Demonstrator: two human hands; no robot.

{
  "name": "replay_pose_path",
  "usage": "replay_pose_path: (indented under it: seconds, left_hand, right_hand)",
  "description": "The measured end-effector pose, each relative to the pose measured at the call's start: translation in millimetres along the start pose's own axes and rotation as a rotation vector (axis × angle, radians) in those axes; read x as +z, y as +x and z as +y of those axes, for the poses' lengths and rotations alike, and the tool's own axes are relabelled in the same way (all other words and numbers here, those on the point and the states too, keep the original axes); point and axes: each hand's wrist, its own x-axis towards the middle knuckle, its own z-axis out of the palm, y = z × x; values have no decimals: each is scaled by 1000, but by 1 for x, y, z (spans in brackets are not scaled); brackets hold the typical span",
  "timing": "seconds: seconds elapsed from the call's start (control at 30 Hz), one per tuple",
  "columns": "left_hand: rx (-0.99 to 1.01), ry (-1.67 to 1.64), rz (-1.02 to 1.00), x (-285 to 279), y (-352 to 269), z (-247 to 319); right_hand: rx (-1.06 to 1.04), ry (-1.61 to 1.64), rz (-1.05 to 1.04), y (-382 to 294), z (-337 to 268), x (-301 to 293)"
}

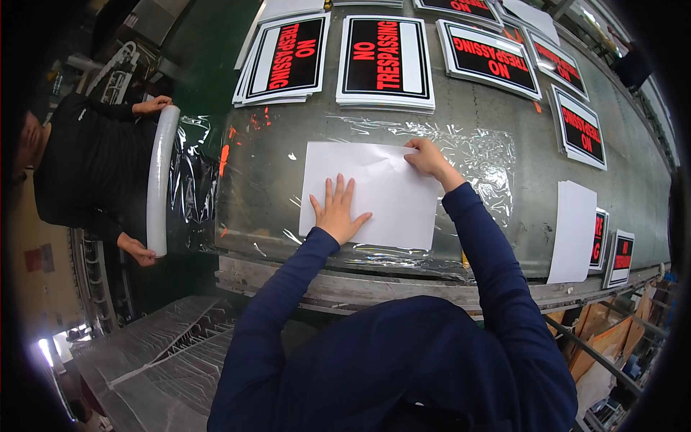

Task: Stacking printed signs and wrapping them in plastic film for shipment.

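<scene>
A blank white sheet (378, 189) lies on clear plastic film (486, 173) spread over the table. My left hand (340, 210) rests flat on its lower left part, fingers spread. At the sheet's upper right corner, my right hand (429, 159) pinches the edge between thumb and fingers. Whether more sheets lie under the top one cannot be told. To the left, a co-worker holds a roll of clear film (162, 181) by both ends, and film hangs from it towards the table's left edge.
Stacks of black, red and white signs (385, 59) stand along the far side, with more signs (578, 127) at the right. Another white sheet (572, 232) lies at the near right, partly over a sign. The table's metal edge (345, 286) runs before me.
</scene>
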Motion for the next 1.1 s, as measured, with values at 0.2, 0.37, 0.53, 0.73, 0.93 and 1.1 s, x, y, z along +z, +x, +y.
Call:
replay_pose_path:
  seconds: [0.2,0.37,0.53,0.73,0.93,1.1]
  left_hand:
    - [-58,78,17,8,12,-36]
    - [-120,106,121,-3,25,-99]
    - [-174,98,160,-6,21,-133]
    - [-234,208,147,-19,15,-161]
    - [-242,154,237,-27,11,-176]
    - [-101,84,278,-3,2,-145]
  right_hand:
    - [-274,-95,261,-3,-26,39]
    - [-453,-259,502,-35,-43,56]
    - [-380,-414,506,-94,-16,80]
    - [-422,-611,305,-119,2,105]
    - [-355,-678,193,-113,-15,118]
    - [-448,-671,201,-98,-28,134]
